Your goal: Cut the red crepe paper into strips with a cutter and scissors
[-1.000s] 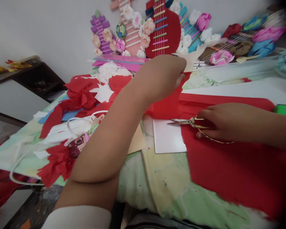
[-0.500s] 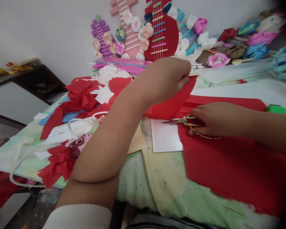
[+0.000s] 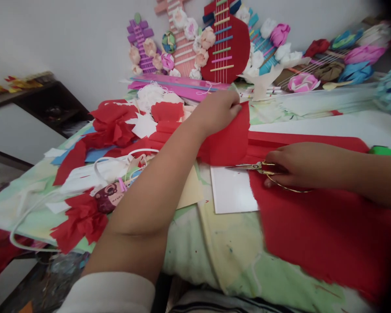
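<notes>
My left hand pinches the top edge of a cut red paper strip and holds it lifted off the table. My right hand grips gold-handled scissors, whose blades point left and lie closed at the edge of a large red paper sheet. A white sheet lies under the scissor tips.
Red and white paper scraps and white cord litter the left side. Paper flowers and guitar-shaped craft pieces lean on the wall at the back. A tan sheet lies under my left forearm. A green thing shows at right.
My left hand has dropped lower and moved away a little, still holding the red strip. The right hand and scissors have barely shifted.
</notes>
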`<state>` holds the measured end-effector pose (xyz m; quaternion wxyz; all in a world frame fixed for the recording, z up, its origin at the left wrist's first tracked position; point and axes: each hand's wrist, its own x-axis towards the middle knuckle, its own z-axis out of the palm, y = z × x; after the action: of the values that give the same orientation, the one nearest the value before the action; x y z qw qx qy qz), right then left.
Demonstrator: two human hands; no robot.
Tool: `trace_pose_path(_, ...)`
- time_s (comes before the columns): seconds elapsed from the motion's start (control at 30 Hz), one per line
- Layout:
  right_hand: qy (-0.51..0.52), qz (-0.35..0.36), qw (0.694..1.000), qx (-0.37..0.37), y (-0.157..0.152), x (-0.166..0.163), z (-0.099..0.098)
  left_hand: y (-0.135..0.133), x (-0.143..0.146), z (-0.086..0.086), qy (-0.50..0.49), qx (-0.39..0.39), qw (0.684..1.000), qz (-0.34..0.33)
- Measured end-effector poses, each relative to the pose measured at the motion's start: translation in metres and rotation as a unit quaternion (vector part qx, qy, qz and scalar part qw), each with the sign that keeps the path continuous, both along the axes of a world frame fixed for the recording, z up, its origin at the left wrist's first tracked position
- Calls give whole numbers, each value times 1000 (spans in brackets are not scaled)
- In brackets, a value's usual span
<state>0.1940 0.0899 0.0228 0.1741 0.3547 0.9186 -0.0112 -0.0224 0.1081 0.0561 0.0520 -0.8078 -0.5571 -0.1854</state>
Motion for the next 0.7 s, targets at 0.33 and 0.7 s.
trace_pose_path(0.33,-22,16,1000,-2,2,3,-2,34,-13,-56,36,-66,997,9)
trace_pose_path(0.7,-54,-50,997,-32,-8,-6,7,34,-9,-61,61,-65,996,17)
